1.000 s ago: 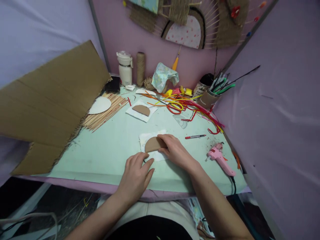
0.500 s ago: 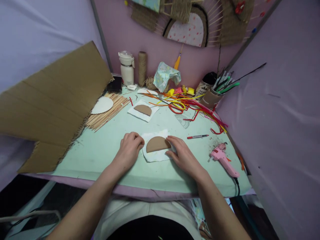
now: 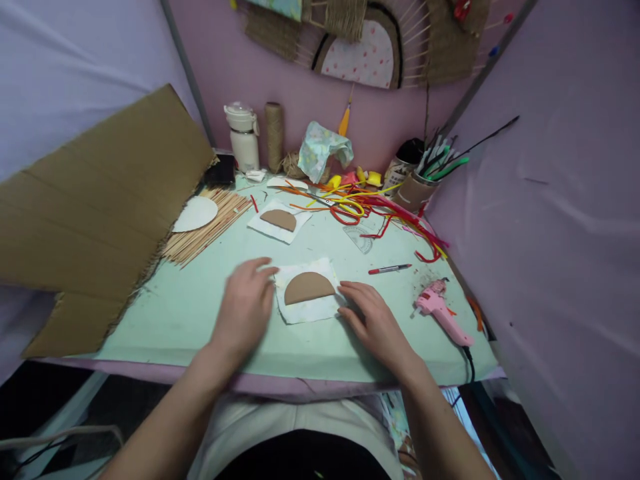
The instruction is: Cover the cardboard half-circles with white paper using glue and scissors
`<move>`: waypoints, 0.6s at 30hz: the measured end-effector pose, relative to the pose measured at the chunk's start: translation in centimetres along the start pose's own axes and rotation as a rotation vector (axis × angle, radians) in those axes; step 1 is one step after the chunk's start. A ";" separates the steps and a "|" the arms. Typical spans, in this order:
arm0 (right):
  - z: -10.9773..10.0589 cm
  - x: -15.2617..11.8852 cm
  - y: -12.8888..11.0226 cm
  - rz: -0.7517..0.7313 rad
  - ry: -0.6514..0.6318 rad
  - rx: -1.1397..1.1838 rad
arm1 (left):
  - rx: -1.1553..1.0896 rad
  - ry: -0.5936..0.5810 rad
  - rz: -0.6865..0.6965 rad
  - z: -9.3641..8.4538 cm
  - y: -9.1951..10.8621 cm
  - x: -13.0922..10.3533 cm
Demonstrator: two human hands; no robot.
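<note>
A brown cardboard half-circle lies on a white, torn-edged piece of cloth or paper near the table's front. My left hand, slightly blurred, is at the left edge of the white piece, fingers apart and nothing visible in them. On the other side, my right hand rests with thumb and fingers apart, fingertips at the right edge of the white piece. Farther back, a second cardboard half-circle sits on another white piece.
A large cardboard sheet leans at left beside thin sticks. Scissors lie among coloured pipe cleaners. A red pen and pink glue gun are at right. A white bottle stands behind.
My left hand has lifted slightly and its fingers have spread. My right hand has drawn back from the half-circle to the white piece's right edge. The view has shifted a little.
</note>
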State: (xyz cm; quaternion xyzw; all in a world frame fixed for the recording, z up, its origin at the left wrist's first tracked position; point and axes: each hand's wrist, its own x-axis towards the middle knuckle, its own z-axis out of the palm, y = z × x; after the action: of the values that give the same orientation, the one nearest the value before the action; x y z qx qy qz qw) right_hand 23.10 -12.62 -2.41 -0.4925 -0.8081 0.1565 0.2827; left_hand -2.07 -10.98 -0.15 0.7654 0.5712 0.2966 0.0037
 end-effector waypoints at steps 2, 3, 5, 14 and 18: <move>0.1 -0.3 0.0 -0.026 0.013 0.000 | -0.118 -0.120 0.176 1.2 1.7 -0.2; 0.2 -0.5 0.0 -0.041 0.016 0.002 | -0.136 -0.183 0.220 1.8 2.3 -0.2; 0.5 -0.7 -0.1 -0.067 0.024 0.006 | -0.127 -0.251 0.244 3.0 2.9 -0.2; 1.4 -1.3 -0.3 -0.078 0.082 -0.009 | -0.157 -0.309 0.306 5.0 1.2 0.4; 1.5 -1.3 -0.2 -0.075 0.084 -0.007 | -0.182 -0.318 0.306 5.2 1.0 0.2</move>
State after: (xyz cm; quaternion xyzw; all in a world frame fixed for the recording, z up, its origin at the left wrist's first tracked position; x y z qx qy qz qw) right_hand 22.53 -13.84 -3.84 -0.4690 -0.8139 0.1222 0.3204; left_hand 1.19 -9.45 -4.03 0.8766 0.4116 0.2197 0.1178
